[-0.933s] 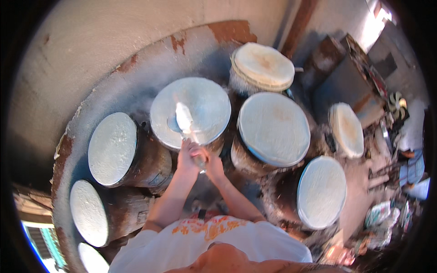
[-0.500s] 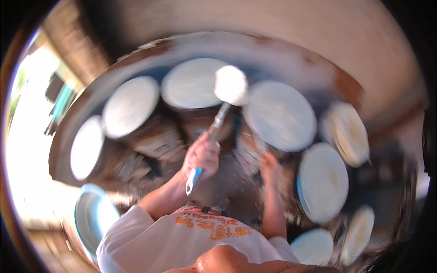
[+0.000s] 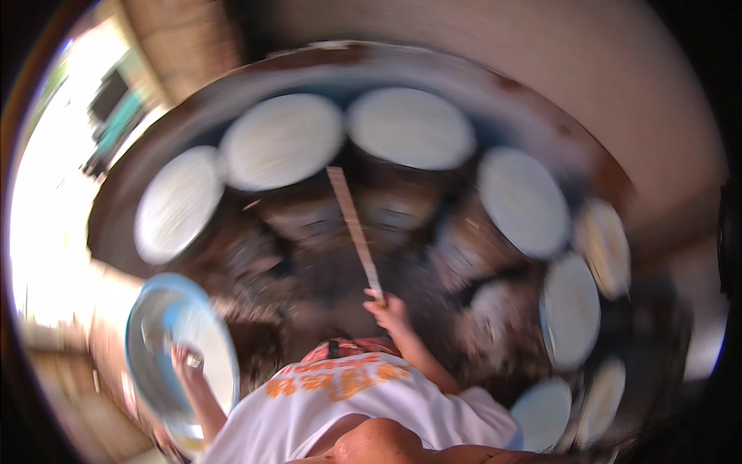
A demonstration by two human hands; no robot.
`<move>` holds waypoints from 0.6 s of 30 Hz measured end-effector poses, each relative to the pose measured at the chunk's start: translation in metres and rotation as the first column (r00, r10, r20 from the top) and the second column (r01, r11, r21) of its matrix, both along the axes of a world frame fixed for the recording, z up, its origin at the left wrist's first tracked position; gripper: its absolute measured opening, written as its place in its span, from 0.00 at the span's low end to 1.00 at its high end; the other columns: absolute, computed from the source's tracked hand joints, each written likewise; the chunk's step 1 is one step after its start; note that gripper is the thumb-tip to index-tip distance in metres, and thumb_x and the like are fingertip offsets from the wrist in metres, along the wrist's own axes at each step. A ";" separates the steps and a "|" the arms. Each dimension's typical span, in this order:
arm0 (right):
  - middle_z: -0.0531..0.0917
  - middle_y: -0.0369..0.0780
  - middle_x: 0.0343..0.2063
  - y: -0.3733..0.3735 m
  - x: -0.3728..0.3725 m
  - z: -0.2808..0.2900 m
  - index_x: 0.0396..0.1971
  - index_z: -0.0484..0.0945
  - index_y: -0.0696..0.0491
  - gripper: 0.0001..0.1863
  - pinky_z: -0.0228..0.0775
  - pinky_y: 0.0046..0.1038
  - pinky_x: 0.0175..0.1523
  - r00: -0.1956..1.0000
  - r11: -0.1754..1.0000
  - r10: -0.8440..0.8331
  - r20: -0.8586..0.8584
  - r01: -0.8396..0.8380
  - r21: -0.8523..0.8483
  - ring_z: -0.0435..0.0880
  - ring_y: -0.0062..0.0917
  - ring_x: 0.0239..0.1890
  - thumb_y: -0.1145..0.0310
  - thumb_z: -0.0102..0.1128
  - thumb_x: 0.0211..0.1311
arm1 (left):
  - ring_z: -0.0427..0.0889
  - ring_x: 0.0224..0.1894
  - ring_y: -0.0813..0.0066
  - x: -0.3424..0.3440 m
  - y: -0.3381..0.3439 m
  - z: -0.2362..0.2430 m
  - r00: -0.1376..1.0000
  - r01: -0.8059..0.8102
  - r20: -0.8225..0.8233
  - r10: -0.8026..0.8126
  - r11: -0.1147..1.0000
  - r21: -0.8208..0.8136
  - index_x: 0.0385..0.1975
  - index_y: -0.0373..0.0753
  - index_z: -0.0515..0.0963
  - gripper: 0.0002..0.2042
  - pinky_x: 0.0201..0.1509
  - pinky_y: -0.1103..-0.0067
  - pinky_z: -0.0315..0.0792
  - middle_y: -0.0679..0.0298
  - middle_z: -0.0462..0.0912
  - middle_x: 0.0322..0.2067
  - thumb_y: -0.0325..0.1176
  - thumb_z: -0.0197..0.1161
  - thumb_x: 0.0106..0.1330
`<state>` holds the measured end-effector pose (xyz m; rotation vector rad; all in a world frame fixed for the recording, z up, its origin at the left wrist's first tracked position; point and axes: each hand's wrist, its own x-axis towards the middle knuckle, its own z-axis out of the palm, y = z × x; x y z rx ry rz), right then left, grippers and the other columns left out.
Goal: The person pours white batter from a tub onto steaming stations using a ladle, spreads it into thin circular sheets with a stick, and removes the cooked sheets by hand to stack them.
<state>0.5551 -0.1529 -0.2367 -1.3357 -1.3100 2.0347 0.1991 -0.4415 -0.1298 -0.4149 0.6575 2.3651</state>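
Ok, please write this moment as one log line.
left hand: over blue-rimmed basin, grip blurred | right hand: holds flat stick | nearby: white-topped drums

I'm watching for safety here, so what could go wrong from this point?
The long, flat, brown wooden stick in the right hand points up close to the edge of a round white drum top, so it might scrape or mark that surface. The left hand, apparently closed on a blurred, silvery handle, is over the round, light-blue-rimmed basin, so what looks like pale liquid inside could splash or drip.
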 end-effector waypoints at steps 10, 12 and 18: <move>0.77 0.45 0.32 0.049 0.289 0.061 0.36 0.79 0.52 0.14 0.73 0.40 0.38 0.203 0.451 -0.871 0.446 -0.024 0.892 0.79 0.43 0.33 0.68 0.63 0.45 | 0.70 0.30 0.76 -0.009 0.196 -0.191 0.883 0.228 -0.064 -0.465 0.544 -0.808 0.37 0.41 0.71 0.06 0.33 0.82 0.67 0.65 0.70 0.32 0.35 0.51 0.69; 0.74 0.43 0.32 0.051 0.339 0.066 0.40 0.79 0.47 0.17 0.75 0.39 0.33 0.066 0.424 -0.900 0.431 -0.100 0.900 0.79 0.41 0.30 0.70 0.63 0.45 | 0.72 0.33 0.74 0.000 0.225 -0.191 0.860 0.093 -0.169 -0.482 0.473 -0.876 0.40 0.41 0.72 0.06 0.36 0.80 0.69 0.64 0.72 0.36 0.35 0.52 0.68; 0.72 0.40 0.32 0.037 0.425 0.060 0.25 0.75 0.50 0.06 0.73 0.40 0.27 -0.009 0.544 -0.836 0.549 -0.151 0.825 0.78 0.39 0.24 0.71 0.60 0.44 | 0.78 0.42 0.68 0.072 0.330 -0.144 0.532 -0.391 -0.621 -0.575 0.484 -0.783 0.48 0.40 0.76 0.12 0.45 0.77 0.73 0.60 0.78 0.46 0.32 0.56 0.66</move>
